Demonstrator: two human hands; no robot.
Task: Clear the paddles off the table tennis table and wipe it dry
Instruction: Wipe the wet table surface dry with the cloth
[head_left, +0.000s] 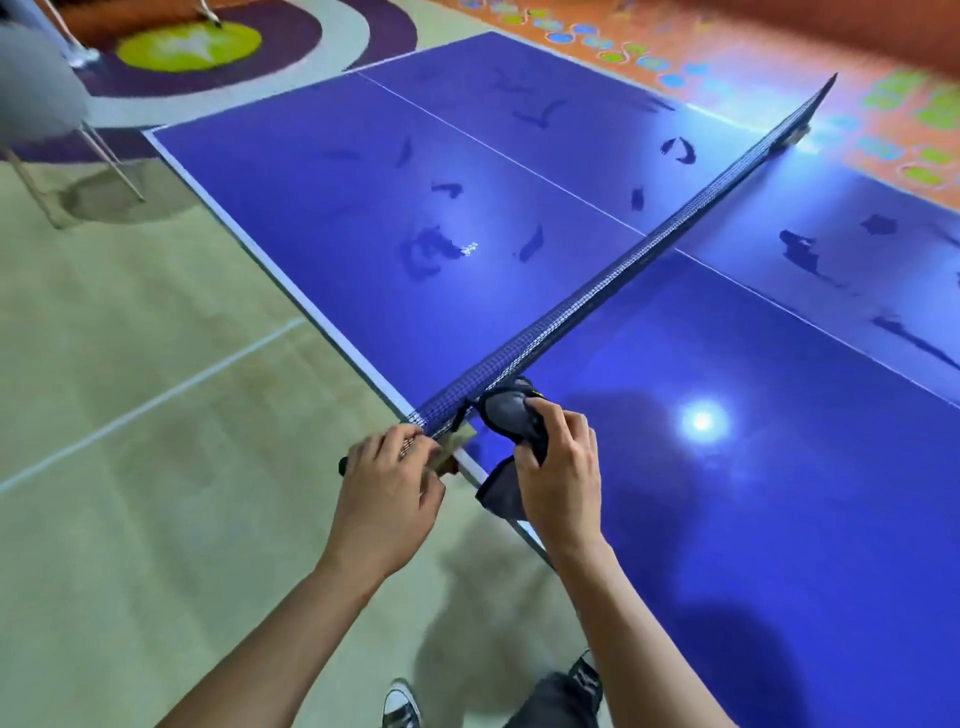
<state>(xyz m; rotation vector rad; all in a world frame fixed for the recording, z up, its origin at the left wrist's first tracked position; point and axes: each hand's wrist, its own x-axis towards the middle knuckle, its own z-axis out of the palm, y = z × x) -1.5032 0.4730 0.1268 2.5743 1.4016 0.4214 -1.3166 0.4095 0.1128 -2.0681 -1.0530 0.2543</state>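
A person stands at the long side of a blue tabletop (291, 197), right where the net (623, 270) meets the near edge. The left hand (387, 493) sits just off the edge at the net's end, its grip curled over what looks like a paddle (456, 446). Only a tan wooden handle shows past the fingers, with a black tip poking out on the far left side; the rest is hidden under the hand. The right hand (558, 478) is just beside it, over the edge of the tabletop. Its grip pinches a bunched dark grey cloth (506, 415); the top of the cloth lies against the base of the net, and a loose corner hangs down past the edge.

Dark wet smears (426, 252) are scattered over the half beyond the net and along the far right part of the tabletop. The area near the right hand looks smooth, with a bright lamp reflection (701, 421) on it.

A grey chair (36, 88) on thin legs stands on the floor (130, 364) at the upper left, well apart from the tabletop. A black-and-white shoe (400, 704) shows at the bottom edge.
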